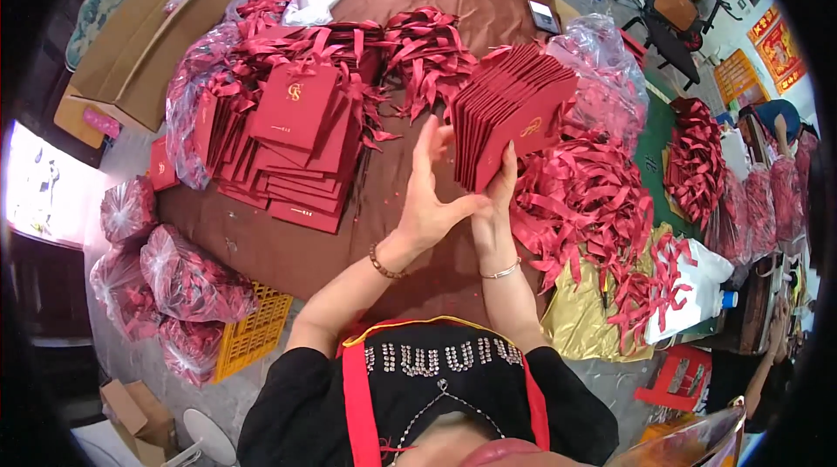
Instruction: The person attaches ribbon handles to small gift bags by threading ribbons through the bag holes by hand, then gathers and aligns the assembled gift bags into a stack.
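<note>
A thick fanned stack of red paper gift bags point(504, 122) with ribbon handles stands tilted over the table, gold print on its front face. My right hand point(495, 210) grips its lower edge from below, some fingers hidden behind the bags. Close by on the left, my left hand point(427, 201) is open, its fingers raised next to the stack's left side and its thumb stretched toward my right hand. Beyond my left hand lies a pile of similar red bags point(296, 109) with ribbons on top. Loose red ribbons point(580, 197) heap up right of my right hand.
A brown cloth point(349, 258) covers the table. Clear plastic wrap point(602, 66) and a phone point(544, 17) lie at the back right. Plastic-wrapped red bundles point(187, 279) and a yellow crate point(253, 336) sit lower left. At far right another person's arm point(780, 131) shows.
</note>
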